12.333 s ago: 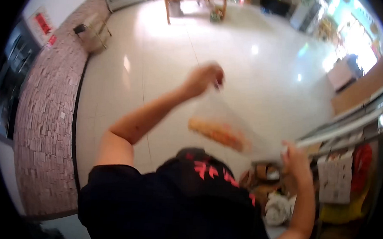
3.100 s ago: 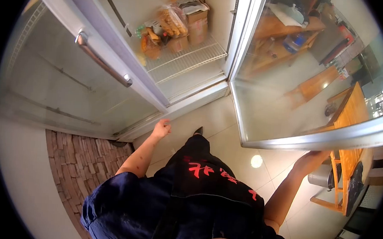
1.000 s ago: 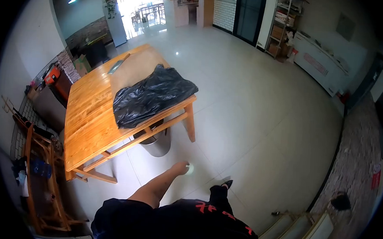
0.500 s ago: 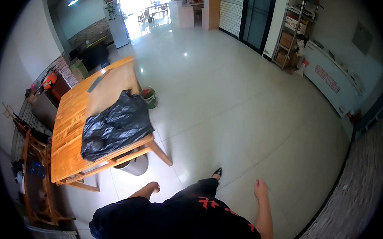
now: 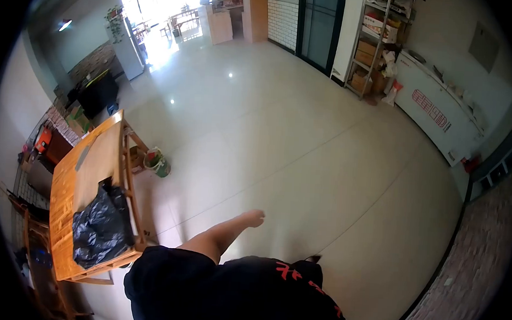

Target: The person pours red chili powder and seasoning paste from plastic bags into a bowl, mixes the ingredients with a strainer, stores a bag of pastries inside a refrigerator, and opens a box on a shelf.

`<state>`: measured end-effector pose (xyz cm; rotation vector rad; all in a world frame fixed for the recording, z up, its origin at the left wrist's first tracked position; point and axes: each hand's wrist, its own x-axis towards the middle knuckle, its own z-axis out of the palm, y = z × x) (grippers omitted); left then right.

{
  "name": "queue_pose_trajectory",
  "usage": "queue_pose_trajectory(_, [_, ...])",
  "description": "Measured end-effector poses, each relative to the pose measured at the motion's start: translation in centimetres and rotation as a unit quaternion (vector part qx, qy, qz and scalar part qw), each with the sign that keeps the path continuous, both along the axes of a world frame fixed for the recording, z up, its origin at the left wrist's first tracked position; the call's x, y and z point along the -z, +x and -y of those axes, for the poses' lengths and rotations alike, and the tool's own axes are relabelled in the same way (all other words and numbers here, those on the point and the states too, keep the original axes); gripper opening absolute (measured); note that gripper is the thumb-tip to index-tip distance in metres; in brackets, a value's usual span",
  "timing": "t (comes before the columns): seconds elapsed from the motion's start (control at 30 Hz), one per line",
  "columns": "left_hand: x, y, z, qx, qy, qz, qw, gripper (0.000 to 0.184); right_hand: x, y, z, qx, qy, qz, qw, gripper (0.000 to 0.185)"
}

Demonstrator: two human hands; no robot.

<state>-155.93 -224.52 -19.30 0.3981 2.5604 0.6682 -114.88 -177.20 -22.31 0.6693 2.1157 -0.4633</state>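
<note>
My left hand [image 5: 254, 218] is stretched forward over the tiled floor, with its fingers loosely curled in and nothing seen in them. It touches nothing. My right hand is out of view. To the left stands a wooden table [image 5: 61, 208] with a crumpled black plastic bag [image 5: 103, 227] on its near end, well apart from my hand. A green bucket [image 5: 162, 168] with something red and green in it stands on the floor beside the table. The tip of my dark shoe [image 5: 314, 258] shows below my black shirt.
A chest freezer [image 5: 427, 105] stands along the right wall, beside a metal shelf [image 5: 370, 50] with boxes. A dark-framed sliding door [image 5: 319, 30] is at the back. A tall fridge [image 5: 127, 52] and a black covered object [image 5: 97, 94] stand at the back left. Glossy tiled floor [image 5: 257, 137] stretches ahead.
I have walked forward, so the table and bag have shifted left and nearer. My left hand has swung forward; my right hand has dropped out of view.
</note>
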Motion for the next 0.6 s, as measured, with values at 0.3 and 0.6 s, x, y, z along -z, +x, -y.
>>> queue_pose_trajectory(0.3, [5.1, -19.2, -19.5, 0.064, -0.032, 0.004, 0.997, 0.036, 4.5, -14.4, -21.3, 0.032, -0.013, -0.069, 0.997, 0.016])
queue_pose_trajectory(0.6, [7.9, -25.9, -21.9, -0.171, -0.146, 0.19, 0.956, 0.027, -9.2, -73.0, -34.0, 0.054, 0.006, -0.246, 0.968, 0.03])
